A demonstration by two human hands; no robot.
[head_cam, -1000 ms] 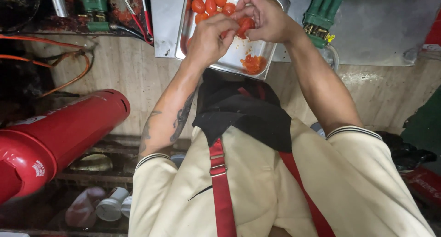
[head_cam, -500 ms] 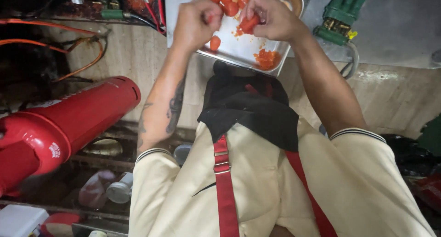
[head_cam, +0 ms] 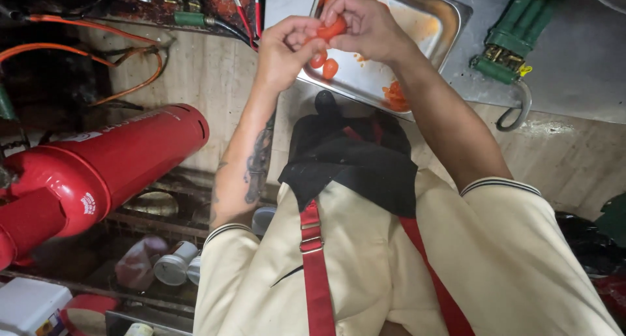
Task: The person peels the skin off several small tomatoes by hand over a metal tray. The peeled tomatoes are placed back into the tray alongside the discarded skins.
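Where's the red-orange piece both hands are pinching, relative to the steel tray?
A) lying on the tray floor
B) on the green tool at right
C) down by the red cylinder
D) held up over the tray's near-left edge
D: the left hand and right hand meet on the red-orange piece, lifted over the near-left edge of the steel tray, with other loose pieces lying just below.

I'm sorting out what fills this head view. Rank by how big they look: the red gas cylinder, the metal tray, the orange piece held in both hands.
1. Red gas cylinder, though it lies nearer the camera.
2. Metal tray, partly cut off.
3. Orange piece, pinched between left hand and right hand.
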